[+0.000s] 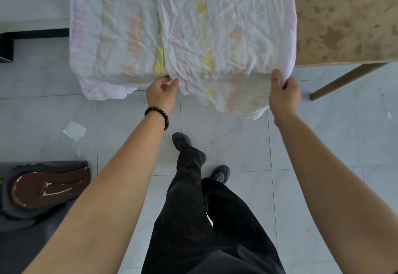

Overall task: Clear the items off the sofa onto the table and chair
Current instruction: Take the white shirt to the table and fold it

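Both hands hold the near edge of a crumpled white blanket with faint pink, orange and yellow patches. The left hand pinches the cloth between thumb and curled fingers where an upper layer's edge meets the layer beneath. The right hand has its fingers and thumb closed round the blanket's near right corner, and the cloth bunches over its knuckles. Between the two grips the hem sags in a loose curve below the hands. Beyond the grips the blanket spreads flat across the table, covering most of the part in view. Out past the right hand, the bare brown mottled top shows, and a brown table leg slants down to the pale tiled floor just beside that hand. To the far side of the left grip a lower layer of the blanket runs on and droops over the table's edge. A dark beaded bracelet circles the left wrist just behind the pinch. Well behind and outside the left hand, a white paper scrap lies on the tiles, and nearer the person sits the grey sofa arm with its brown wooden cap. Below the arms are black trousers and dark shoes.
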